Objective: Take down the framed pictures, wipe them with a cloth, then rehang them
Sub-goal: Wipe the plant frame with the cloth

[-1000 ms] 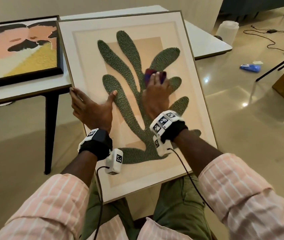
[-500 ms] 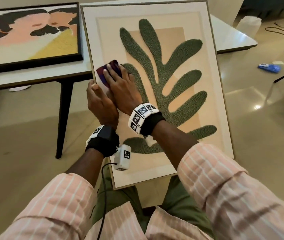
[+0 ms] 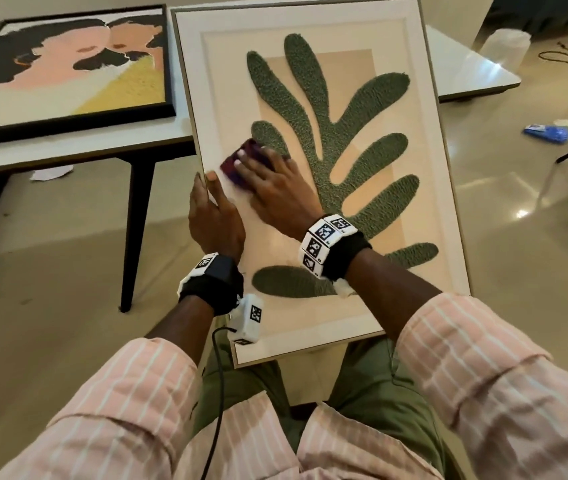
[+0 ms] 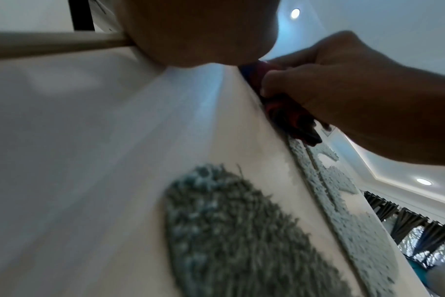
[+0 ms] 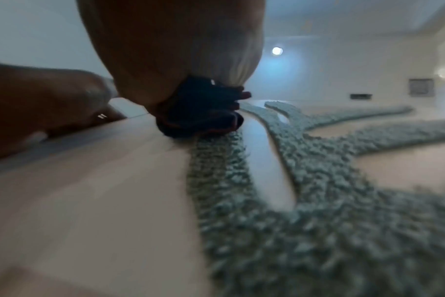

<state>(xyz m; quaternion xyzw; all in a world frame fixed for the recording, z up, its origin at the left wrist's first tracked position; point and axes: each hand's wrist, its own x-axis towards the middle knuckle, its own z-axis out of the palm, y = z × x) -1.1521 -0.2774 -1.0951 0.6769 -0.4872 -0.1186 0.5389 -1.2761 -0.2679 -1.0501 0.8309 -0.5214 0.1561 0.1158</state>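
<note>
Maroon cloth [image 3: 241, 160] is wadded up under the right grip [image 3: 272, 183], fingers bent over it and pressing it onto the front of the leaf picture [image 3: 344, 140]. It's over by the left side, where one green lobe meets the pale mat. The left grip [image 3: 215, 216] sits just beside it, clamped on the left edge of the frame: thumb on the front, fingers hooked round behind. That's what steadies the thing, with its bottom edge parked on the person's lap [image 3: 362, 375] and the top tipped away toward the worktop [image 3: 466, 71]. Can't tell if it actually leans on it. So where are we? I'd call it somewhere in the middle. Taking down looks done for at least two: this one's on the lap, and a second picture [image 3: 67, 71], black frame with pink and yellow shapes, lies flat on the worktop to the left. Wiping is underway on the leaf one, and from one shot there's no way to say how much of the front has been covered, or whether the frame edges got any attention. Same for the second picture, no clue if it's been wiped or is waiting its turn. Rehanging is all left to do, I reckon, and no wall or hook shows anywhere in these views.
</note>
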